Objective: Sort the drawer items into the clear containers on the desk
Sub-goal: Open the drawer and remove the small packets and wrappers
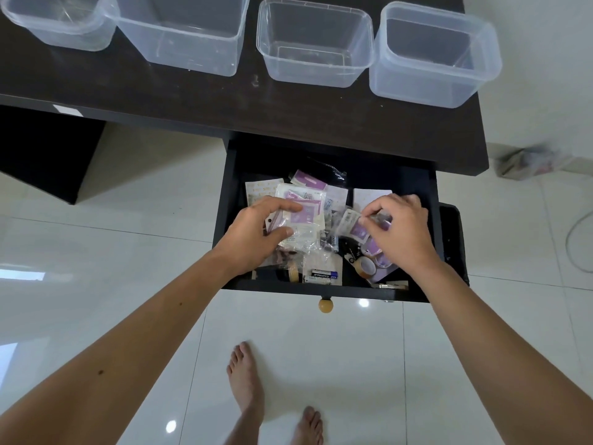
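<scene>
Your left hand (256, 234) grasps a stack of clear packets (300, 213) with purple and white labels, thumb on top and fingers curled underneath, lifting it just above the heap at the left side of the open drawer (433, 220). Your right hand (401, 228) pinches a small purple-and-white sachet (354, 224) between thumb and fingertips, over the right half of the same drawer. Between and beneath your hands lies the rest of the clutter: more sachets and plaster sheets toward the back, a roll of clear tape (365, 266) near your right wrist, a second tape roll (292, 272) close to the front wall, and a blue-and-black battery (322, 276) lying flat beside it. The drawer is pulled out from under the dark desk (192, 97), its round wooden knob (325, 305) pointing toward your bare feet (245, 380) on the white tiled floor (369, 364). On the desktop above stand four clear containers in a row, all holding nothing: far left container (57, 33), large container (179, 43), third container (316, 59), right container (433, 72)
</scene>
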